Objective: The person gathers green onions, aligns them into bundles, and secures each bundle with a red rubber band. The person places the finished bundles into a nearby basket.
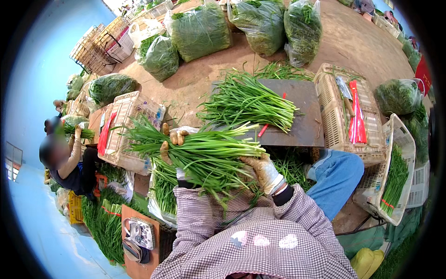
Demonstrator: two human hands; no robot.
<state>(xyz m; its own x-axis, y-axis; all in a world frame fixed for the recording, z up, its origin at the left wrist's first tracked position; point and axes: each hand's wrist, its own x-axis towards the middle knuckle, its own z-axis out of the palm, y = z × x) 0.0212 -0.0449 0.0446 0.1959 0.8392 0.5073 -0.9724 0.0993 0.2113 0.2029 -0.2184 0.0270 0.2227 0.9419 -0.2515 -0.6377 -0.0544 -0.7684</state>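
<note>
My left hand [173, 139], in a stained glove, grips a loose bunch of long green leafy stalks [209, 144] near its leafy end. The pale stem ends point right, and my gloved right hand [262, 171] holds them from below. Beyond my hands, a larger pile of the same stalks [251, 101] lies on a dark board [306, 129], with parts of a red strip [263, 130] showing at its near edge.
At right, a knife [344, 91] and red ties [357, 115] lie on an upturned plastic crate [331, 115]. Another crate [127, 132] with red ties stands left, near a seated co-worker [75, 164]. Filled plastic bags [200, 31] line the floor ahead. An open crate [400, 205] holds a tied bundle.
</note>
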